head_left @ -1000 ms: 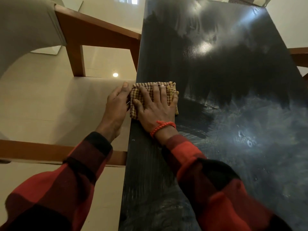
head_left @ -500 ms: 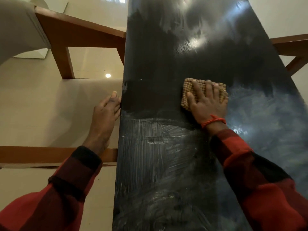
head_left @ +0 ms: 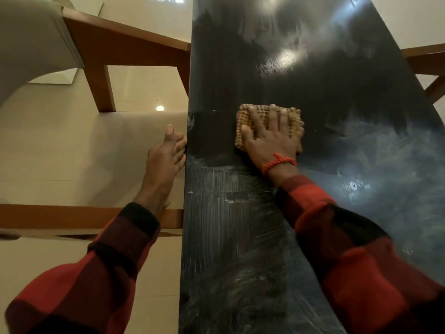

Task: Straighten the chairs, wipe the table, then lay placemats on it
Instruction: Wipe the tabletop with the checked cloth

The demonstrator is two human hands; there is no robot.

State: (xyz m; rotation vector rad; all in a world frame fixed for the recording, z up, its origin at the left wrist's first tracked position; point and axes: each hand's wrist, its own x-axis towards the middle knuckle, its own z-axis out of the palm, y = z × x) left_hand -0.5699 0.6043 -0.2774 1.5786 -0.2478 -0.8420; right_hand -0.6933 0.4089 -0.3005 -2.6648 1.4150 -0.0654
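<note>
A long black table (head_left: 240, 237) runs from the bottom of the view to the top. It is smeared grey with dust near me and on the right, with a darker wiped band across the middle. A folded tan checked cloth (head_left: 245, 116) lies flat on that band. My right hand (head_left: 272, 138) presses down on the cloth with fingers spread straight. My left hand (head_left: 166, 155) rests against the table's left edge, fingers extended along it. A wooden chair (head_left: 125, 47) with a grey padded back stands at the upper left, its frame touching the table edge.
Another wooden chair frame (head_left: 428, 66) shows at the right edge of the table. A wooden rail (head_left: 60, 216) crosses below my left forearm. Glossy cream floor tiles (head_left: 60, 153) lie to the left.
My right hand slid the cloth from the left edge rightward across the table, then back left a little. My left hand dropped off the cloth to the table's edge.
</note>
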